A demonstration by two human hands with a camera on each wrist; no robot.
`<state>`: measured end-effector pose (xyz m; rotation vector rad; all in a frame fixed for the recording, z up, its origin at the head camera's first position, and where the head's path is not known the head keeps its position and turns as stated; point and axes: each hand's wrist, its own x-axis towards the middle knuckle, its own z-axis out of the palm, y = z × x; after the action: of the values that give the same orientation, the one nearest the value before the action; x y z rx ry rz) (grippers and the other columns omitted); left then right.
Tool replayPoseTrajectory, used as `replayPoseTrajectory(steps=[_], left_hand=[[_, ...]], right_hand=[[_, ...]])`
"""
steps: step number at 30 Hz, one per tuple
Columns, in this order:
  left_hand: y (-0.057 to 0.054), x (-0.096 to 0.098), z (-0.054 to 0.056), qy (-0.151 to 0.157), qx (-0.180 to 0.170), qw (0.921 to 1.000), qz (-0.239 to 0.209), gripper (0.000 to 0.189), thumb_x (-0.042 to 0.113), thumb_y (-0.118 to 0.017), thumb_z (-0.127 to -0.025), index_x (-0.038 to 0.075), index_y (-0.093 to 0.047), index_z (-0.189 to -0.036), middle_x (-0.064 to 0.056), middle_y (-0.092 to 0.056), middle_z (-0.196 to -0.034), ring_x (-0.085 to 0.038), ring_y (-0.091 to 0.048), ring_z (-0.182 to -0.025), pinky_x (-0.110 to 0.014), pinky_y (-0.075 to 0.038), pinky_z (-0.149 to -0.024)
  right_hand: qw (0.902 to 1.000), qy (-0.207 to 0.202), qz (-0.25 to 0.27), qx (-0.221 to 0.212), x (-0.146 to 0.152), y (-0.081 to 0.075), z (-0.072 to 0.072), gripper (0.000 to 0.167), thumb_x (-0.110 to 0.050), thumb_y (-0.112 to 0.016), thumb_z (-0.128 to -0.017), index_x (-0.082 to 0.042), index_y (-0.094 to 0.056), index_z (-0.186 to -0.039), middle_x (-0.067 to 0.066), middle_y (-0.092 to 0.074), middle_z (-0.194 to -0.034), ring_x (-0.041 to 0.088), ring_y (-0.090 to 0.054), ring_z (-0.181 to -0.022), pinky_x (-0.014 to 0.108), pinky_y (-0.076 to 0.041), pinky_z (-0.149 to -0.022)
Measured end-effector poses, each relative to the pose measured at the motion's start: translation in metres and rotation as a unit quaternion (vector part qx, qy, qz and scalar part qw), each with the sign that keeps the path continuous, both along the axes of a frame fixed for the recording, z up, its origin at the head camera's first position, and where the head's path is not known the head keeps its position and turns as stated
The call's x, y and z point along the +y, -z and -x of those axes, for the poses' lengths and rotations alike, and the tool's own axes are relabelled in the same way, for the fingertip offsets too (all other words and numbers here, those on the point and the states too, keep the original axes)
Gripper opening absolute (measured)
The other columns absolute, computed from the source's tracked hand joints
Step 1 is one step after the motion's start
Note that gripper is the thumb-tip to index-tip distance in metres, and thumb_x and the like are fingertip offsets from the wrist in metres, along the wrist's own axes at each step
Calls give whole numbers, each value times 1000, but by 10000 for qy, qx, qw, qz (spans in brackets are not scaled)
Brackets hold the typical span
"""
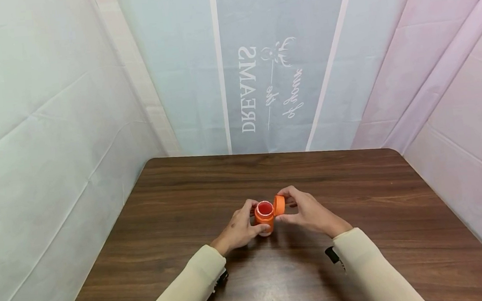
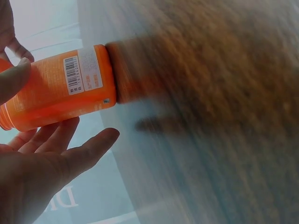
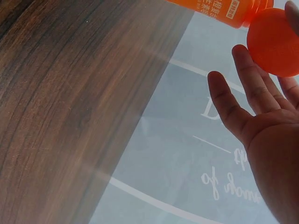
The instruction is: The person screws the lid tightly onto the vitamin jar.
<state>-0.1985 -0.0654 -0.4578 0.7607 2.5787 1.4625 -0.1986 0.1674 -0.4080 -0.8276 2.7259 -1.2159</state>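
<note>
An orange plastic bottle (image 1: pixel 265 225) with its mouth uncovered stands upright on the dark wood table (image 1: pixel 176 193). My left hand (image 1: pixel 240 227) grips it from the left, thumb on the near side and fingers round the far side. A barcode label shows on the bottle (image 2: pixel 60 91) in the left wrist view. Just right of the bottle's mouth, my right hand (image 1: pixel 311 211) pinches the round orange cap (image 1: pixel 279 205), which is tipped on its side. The right wrist view shows the flat top of the cap (image 3: pixel 275 44) close beside the bottle's neck.
Pale cloth hangs along the left side (image 1: pixel 55 160) and the right side. Behind the table's far edge is a blue-grey backdrop (image 1: pixel 193 78) with white lettering. Dark bands sit at both sleeve cuffs.
</note>
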Motion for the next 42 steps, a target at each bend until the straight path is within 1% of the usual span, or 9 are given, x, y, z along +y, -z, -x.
replayPoseTrajectory(steps=[5,10,12,15,21,25,33,38,42], left_hand=[[1,1,1,70,96,9999,53,50,13,-77,-89,8,-45,-128,-10,-61,-126,-22,-60,-118,-42,-48,-100],[1,2,0,127,48,9999,25,50,13,-76,-90,8,-46,-130,-9,-60,-129,-23,-58,-122,-42,-47,-101],[0,3,0,146,48,9999,1,49,12,-76,-90,8,-47,-130,-9,-60,-129,-24,-58,-122,-43,-47,-101],[0,3,-1,168,76,9998,-22,48,12,-76,-90,9,-48,-130,-8,-61,-128,-23,-58,-121,-42,-47,-101],[0,2,-1,135,17,9999,-28,48,15,-76,-90,10,-49,-130,-7,-61,-128,-22,-58,-121,-41,-48,-100],[0,1,-1,145,-101,9998,-120,49,16,-76,-91,10,-49,-132,-7,-61,-131,-23,-58,-123,-41,-48,-100],[-2,1,-1,210,-26,9996,-184,51,14,-76,-90,9,-51,-134,-9,-60,-133,-26,-58,-124,-41,-48,-100],[-3,1,-2,305,33,9993,-211,53,11,-77,-89,7,-50,-136,-10,-60,-131,-26,-59,-121,-37,-49,-99],[-5,1,-2,337,127,9994,-19,54,12,-76,-90,6,-50,-137,-9,-60,-127,-23,-61,-113,-35,-50,-95]], right_hand=[[9997,-194,11,162,-4,-3,3,58,-20,-82,-85,-4,-54,-133,3,-63,-119,20,-64,-105,47,-52,-92],[9978,-523,-138,392,-4,-4,4,61,-21,-80,-86,-3,-54,-138,6,-60,-119,21,-65,-102,41,-56,-86],[9965,-618,-281,495,-4,-4,5,60,-23,-78,-88,-3,-54,-140,7,-59,-120,21,-64,-102,38,-56,-84],[9937,-732,-542,658,-5,-5,5,59,-26,-75,-91,-4,-54,-142,8,-57,-123,20,-62,-104,40,-55,-86],[9878,-861,-1060,748,-12,-15,4,57,-17,-74,-93,-4,-52,-144,8,-53,-127,18,-59,-107,40,-53,-89],[9829,-945,-1388,756,-19,-23,5,57,-13,-74,-92,-1,-52,-142,9,-53,-130,20,-58,-109,39,-51,-91],[9743,-1094,-1809,779,-28,-35,6,52,-11,-77,-88,3,-58,-133,12,-55,-126,25,-58,-111,40,-52,-92],[9742,-1067,-1803,844,-25,-33,3,51,-10,-78,-87,3,-58,-133,12,-56,-125,26,-59,-110,41,-52,-91],[9747,-1096,-1689,970,-20,-30,2,51,-8,-79,-85,4,-59,-131,11,-57,-123,24,-60,-107,39,-53,-89]])
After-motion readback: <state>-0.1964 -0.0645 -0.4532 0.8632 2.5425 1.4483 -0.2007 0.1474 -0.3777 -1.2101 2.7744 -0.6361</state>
